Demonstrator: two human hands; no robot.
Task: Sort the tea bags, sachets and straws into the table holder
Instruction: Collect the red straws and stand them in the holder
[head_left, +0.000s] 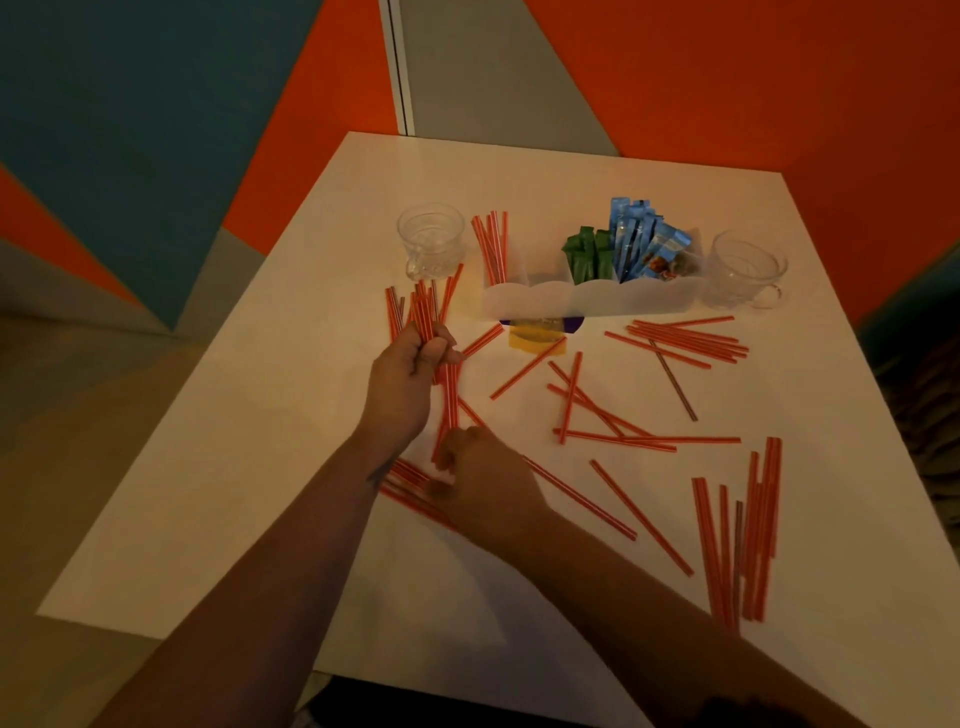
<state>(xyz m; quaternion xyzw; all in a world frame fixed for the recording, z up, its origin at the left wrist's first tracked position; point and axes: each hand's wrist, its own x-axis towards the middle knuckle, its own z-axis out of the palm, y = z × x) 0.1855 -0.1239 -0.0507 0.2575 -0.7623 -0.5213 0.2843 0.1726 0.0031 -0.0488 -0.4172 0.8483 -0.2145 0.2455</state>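
A white holder (623, 304) stands at the back of the white table (260, 467). Its left compartment has several red straws (491, 244); green sachets (587, 254) and blue sachets (639, 239) fill the middle and right ones. My left hand (410, 379) is shut on a bundle of red straws (423, 312) that stick up and down through the fist. My right hand (483, 478) lies below it, fingers pinching at the lower ends of straws on the table. Many loose red straws (675, 338) are scattered across the right half.
Two clear glass cups stand either side of the holder, one at the left (431, 241), one at the right (743, 270). A yellow and purple packet (535, 332) lies just in front of the holder. A group of straws (737, 535) lies near the front right edge.
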